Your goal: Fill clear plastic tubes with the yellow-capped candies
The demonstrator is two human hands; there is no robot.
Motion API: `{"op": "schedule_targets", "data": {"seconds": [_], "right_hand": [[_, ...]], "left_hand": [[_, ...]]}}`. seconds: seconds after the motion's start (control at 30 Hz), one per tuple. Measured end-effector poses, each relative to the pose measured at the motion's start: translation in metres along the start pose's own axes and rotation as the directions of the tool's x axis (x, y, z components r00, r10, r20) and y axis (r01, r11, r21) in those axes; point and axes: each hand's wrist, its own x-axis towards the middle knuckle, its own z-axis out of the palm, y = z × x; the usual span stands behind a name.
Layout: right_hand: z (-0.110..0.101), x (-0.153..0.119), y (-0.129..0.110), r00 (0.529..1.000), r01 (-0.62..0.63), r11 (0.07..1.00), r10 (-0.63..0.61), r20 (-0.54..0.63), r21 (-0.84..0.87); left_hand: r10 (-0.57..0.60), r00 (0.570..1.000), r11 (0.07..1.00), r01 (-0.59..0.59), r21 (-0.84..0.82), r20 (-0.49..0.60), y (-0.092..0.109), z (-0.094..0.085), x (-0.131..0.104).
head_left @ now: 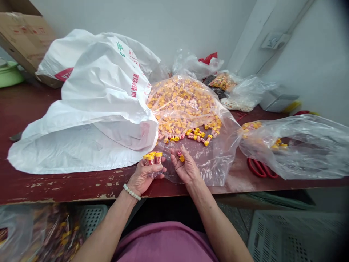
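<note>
Over the table's front edge, my left hand (144,176) is closed round several small bottles (151,159) with yellow caps and red patterned bodies, standing upright in its grasp. They may sit in a small clear bag; I cannot tell for sure. Just to the right, my right hand (188,168) has its fingers curled on one similar small bottle (180,155), tilted with its yellow cap downward. Behind both hands lies a large clear plastic bag (209,169), its mouth toward me, full of the same yellow-capped bottles (180,98). Some bottles lie loose near its mouth.
A white woven sack (89,109) covers the left of the red table (54,187). Red-handled scissors (261,168) lie at right beside another clear bag (305,145). A cardboard box (27,40) and green basin (11,74) stand back left; plastic crates (294,233) are below.
</note>
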Motion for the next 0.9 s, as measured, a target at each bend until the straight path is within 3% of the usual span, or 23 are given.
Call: {"op": "schedule_targets", "data": {"seconds": [0.17,0.27,0.37,0.47,0.57,0.63,0.83,0.9], "right_hand": [[-0.008,-0.002,-0.003,0.99,0.117,0.979,-0.101,0.101,-0.17],[-0.014,-0.001,-0.007,0.972,0.226,0.915,-0.189,0.14,-0.334],[-0.02,0.0,-0.015,0.946,0.326,0.758,-0.26,0.195,-0.565],[-0.021,-0.003,-0.023,0.911,0.411,0.535,-0.267,0.314,-0.738],[-0.017,-0.01,-0.026,0.872,0.485,0.349,-0.264,0.412,-0.802],[-0.015,-0.013,-0.025,0.86,0.496,0.284,-0.288,0.421,-0.82],[-0.014,-0.013,-0.013,0.836,0.507,0.284,-0.394,0.383,-0.814],[-0.013,-0.014,-0.011,0.837,0.491,0.345,-0.439,0.325,-0.8]], "left_hand": [[0.085,0.996,0.995,-0.086,-0.045,-0.04,-0.002,0.014,0.001],[0.177,0.981,0.984,-0.177,0.007,-0.073,-0.004,0.02,0.003],[0.323,0.936,0.937,-0.297,0.183,-0.138,-0.003,0.02,0.007],[0.428,0.902,0.838,-0.369,0.401,-0.064,-0.002,0.019,0.013],[0.362,0.928,0.773,-0.352,0.529,0.089,-0.003,0.02,0.017],[0.317,0.941,0.788,-0.331,0.519,0.118,-0.007,0.023,0.016],[0.247,0.968,0.92,-0.249,0.302,0.044,-0.023,0.032,0.013],[0.221,0.975,0.949,-0.221,0.226,0.028,-0.028,0.034,0.015]]}}
